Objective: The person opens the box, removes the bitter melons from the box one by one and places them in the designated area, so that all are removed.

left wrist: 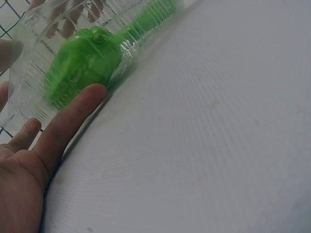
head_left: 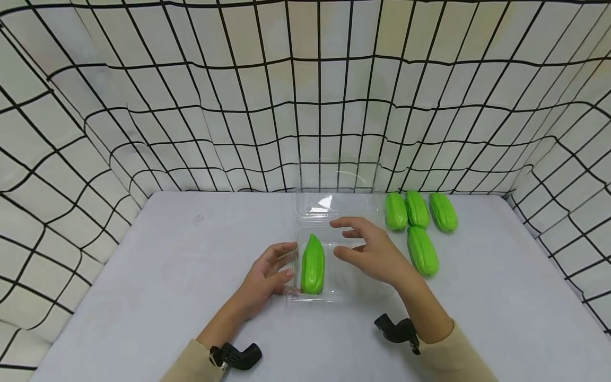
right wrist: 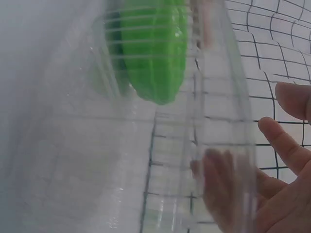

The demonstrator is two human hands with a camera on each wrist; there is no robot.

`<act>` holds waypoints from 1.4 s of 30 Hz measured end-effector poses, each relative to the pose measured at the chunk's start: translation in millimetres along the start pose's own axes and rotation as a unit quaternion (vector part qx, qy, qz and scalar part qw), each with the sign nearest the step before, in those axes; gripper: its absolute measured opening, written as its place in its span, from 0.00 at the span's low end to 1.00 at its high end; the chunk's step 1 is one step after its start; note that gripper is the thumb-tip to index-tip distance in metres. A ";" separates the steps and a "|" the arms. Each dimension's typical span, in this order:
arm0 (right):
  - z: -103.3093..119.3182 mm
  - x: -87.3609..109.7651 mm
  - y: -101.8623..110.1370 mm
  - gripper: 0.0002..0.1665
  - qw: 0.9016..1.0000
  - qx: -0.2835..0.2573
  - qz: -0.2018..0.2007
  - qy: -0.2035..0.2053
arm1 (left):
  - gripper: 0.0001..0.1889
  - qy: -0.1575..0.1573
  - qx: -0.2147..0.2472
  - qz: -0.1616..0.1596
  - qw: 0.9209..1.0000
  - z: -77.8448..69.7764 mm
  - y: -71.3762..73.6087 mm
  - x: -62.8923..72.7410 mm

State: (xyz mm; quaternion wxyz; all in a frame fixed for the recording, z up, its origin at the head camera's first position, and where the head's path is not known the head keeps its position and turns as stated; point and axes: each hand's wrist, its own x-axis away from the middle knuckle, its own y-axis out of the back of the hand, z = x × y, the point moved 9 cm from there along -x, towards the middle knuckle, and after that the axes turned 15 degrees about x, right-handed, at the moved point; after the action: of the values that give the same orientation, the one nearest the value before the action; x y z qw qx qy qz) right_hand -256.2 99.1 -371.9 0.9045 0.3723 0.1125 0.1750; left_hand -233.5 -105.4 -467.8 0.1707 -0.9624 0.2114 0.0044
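A clear plastic clamshell box (head_left: 345, 276) lies on the white table with its lid (head_left: 355, 206) laid back. Inside, along the left wall, rests a glossy green ribbed vegetable-like piece (head_left: 313, 268), its pointed end facing away. My left hand (head_left: 262, 278) is against the box's left side; in the left wrist view a fairly straight finger (left wrist: 73, 116) touches the outer wall. Above the right part of the box hovers my right hand (head_left: 369, 252), fingers loosely bent and apart, holding nothing. Through the plastic, the right wrist view shows the green piece (right wrist: 155, 53).
Several similar green pieces (head_left: 423, 252) lie right of the box, beyond my right forearm. Black grid netting (head_left: 317, 111) over white sheeting walls the table's back and sides. Each wrist carries a black camera mount (head_left: 238, 356).
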 end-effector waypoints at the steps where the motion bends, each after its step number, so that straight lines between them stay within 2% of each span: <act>1: 0.4 -0.6 -2.8 0.28 1.000 0.001 0.002 0.002 | 0.30 -0.001 0.000 -0.001 1.000 0.0 0.4 0.1; 11: -0.1 -2.8 -22.1 0.27 1.000 0.020 0.013 -0.006 | 0.30 -0.001 0.005 0.003 1.000 0.6 0.5 0.3; 20: 5.9 -5.7 -36.5 0.23 0.998 0.034 0.030 0.039 | 0.29 0.000 0.007 0.000 1.000 0.8 2.2 0.7; 25: 4.2 -4.9 -44.5 0.21 0.997 0.055 0.048 0.032 | 0.30 0.006 0.006 0.002 1.000 3.2 1.6 -1.5; 36: 5.5 -3.2 -64.3 0.21 0.991 0.095 0.093 0.024 | 0.30 -0.009 0.007 0.013 1.000 0.4 0.0 0.0; 42: 4.5 -1.7 -68.8 0.22 0.989 0.106 0.101 0.026 | 0.29 -0.014 0.008 0.020 1.000 2.0 0.1 0.3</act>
State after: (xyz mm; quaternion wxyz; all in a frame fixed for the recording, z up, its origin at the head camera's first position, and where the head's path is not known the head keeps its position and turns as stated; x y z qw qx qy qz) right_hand -240.2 50.1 -417.7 0.8346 0.4705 0.1161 0.2618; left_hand -233.1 -104.9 -469.8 0.1814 -0.9563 0.2286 0.0191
